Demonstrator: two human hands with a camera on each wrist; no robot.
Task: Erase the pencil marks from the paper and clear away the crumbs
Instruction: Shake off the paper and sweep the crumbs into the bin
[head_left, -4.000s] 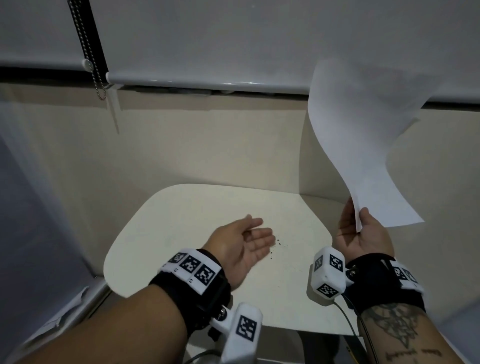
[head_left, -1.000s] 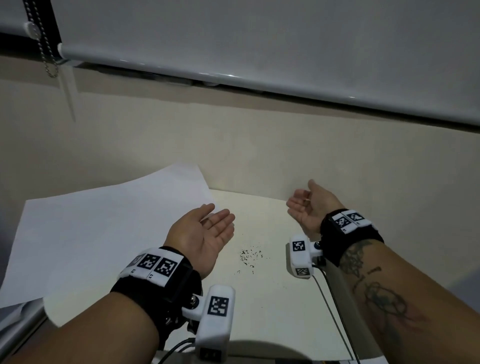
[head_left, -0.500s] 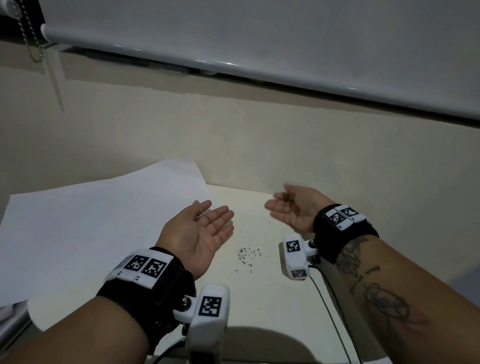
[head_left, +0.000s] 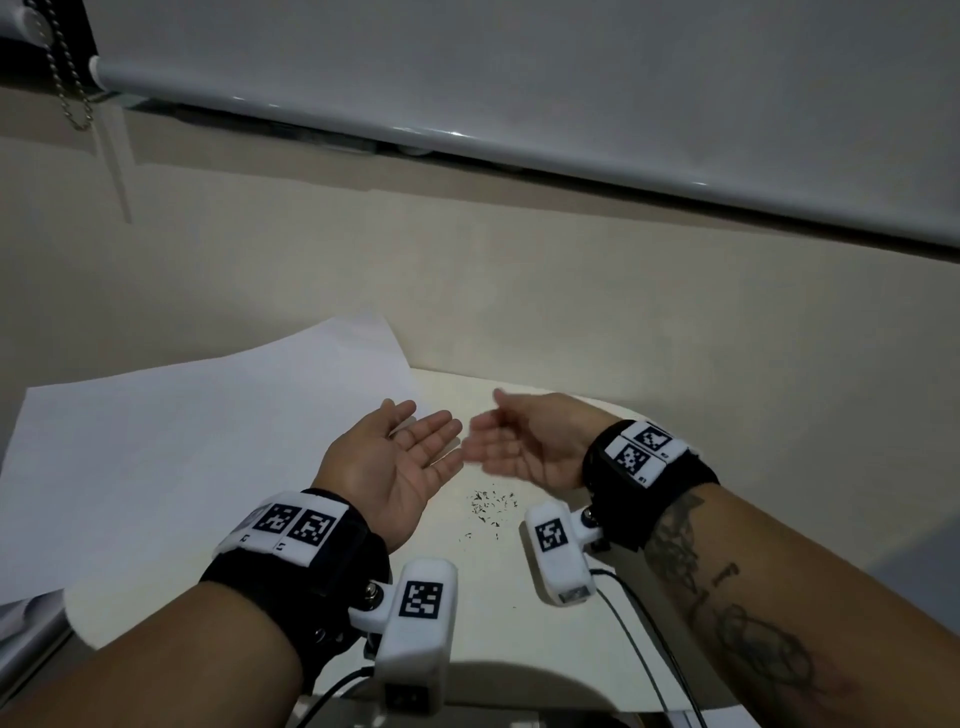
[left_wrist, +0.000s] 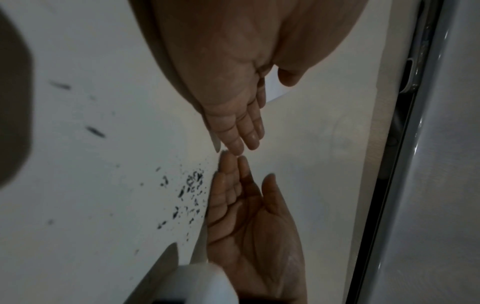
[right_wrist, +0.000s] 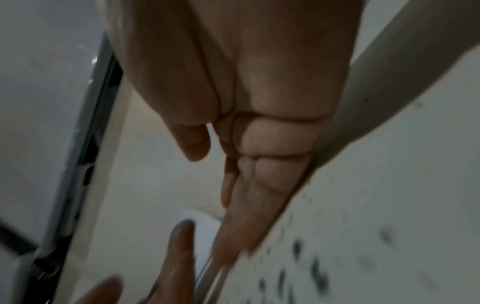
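Observation:
Dark eraser crumbs lie in a small scatter on the white table, just in front of both hands. My left hand is palm-up and open, on the crumbs' left. My right hand is open too, motion-blurred, its fingertips almost meeting the left ones. Neither hand holds anything. The white paper lies flat over the table's left part. In the left wrist view the crumbs sit beside both hands' little-finger edges. The right wrist view shows blurred crumbs.
A beige wall rises right behind the table, with a grey roller blind and its bead chain above. Wrist camera cables trail over the table's front edge. The paper overhangs the table's left edge.
The right hand has swept left until its fingertips nearly meet the left hand behind the crumbs. Four seconds ago it held the paper up; the paper now lies on the left.

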